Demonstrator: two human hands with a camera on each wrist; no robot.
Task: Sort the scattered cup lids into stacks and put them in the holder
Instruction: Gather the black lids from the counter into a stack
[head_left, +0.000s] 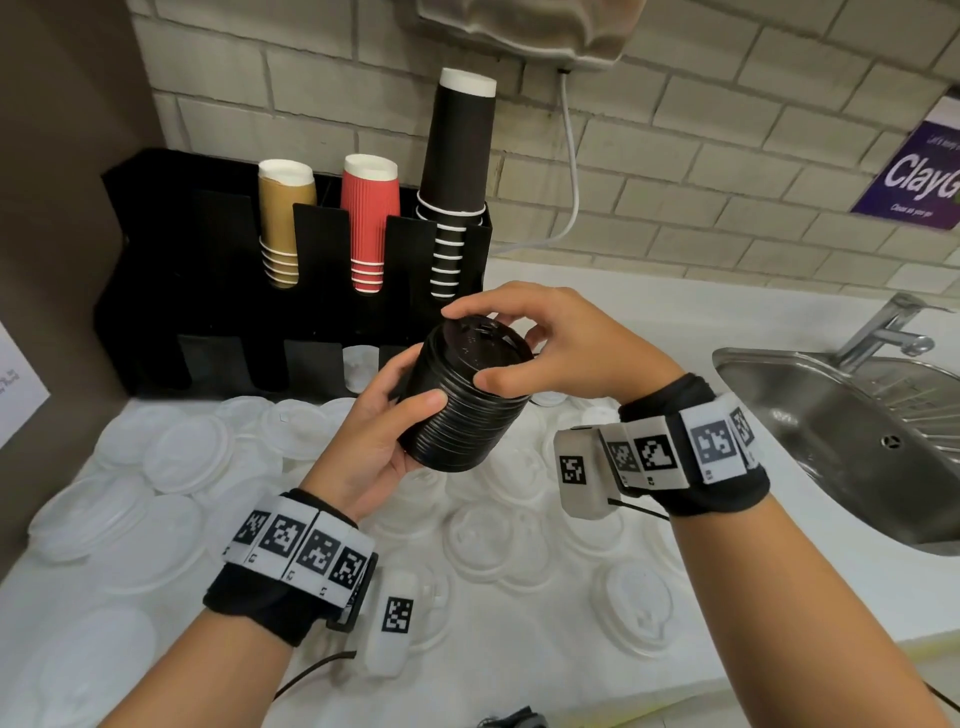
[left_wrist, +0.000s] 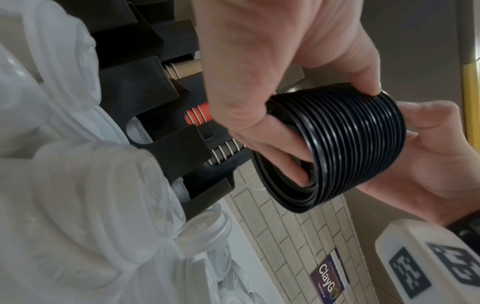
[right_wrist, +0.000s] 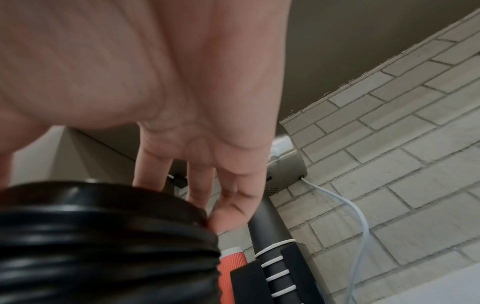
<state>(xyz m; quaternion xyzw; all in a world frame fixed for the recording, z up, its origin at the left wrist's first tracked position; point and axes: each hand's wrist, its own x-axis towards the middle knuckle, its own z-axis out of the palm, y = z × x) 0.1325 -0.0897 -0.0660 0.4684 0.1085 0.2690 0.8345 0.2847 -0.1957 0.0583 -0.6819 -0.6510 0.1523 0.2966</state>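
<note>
Both hands hold a stack of black cup lids (head_left: 467, 400) in the air above the counter, tilted toward the holder. My left hand (head_left: 384, 421) grips the stack's lower end, thumb on its side and fingers curled into the underside; the left wrist view shows the same stack of black lids (left_wrist: 345, 144). My right hand (head_left: 524, 343) pinches the top lid at its rim, and the black lids (right_wrist: 103, 246) fill the lower left of the right wrist view. The black holder (head_left: 218, 291) stands against the wall, with white lids (head_left: 361, 364) in one lower slot. Several white lids (head_left: 182, 457) lie scattered on the counter.
Brown cups (head_left: 283, 223), red cups (head_left: 369, 218) and black cups (head_left: 457, 176) stand stacked in the holder's upper slots. A steel sink (head_left: 841, 431) with a tap (head_left: 883, 327) lies to the right. A white cable (head_left: 571, 171) hangs down the brick wall.
</note>
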